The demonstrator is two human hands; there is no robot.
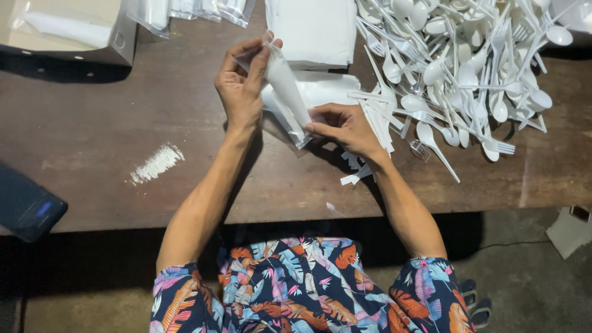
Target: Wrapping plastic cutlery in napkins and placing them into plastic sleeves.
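My left hand (242, 83) pinches the top end of a narrow clear plastic sleeve (287, 92) that holds something white. My right hand (342, 126) grips the lower end of the same sleeve just above the brown wooden table (98, 135). The sleeve runs slantwise between the two hands. Under them lie loose white napkins (320, 89). A stack of folded white napkins (314, 31) sits just beyond. Several packed white sleeves (377, 120) lie beside my right hand.
A big heap of white plastic spoons and forks (456, 61) covers the table's right side. A cardboard box (68, 31) stands at the far left with clear bags (197, 9) beside it. A dark phone (28, 206) lies at the left edge. A white smear (157, 163) marks the wood.
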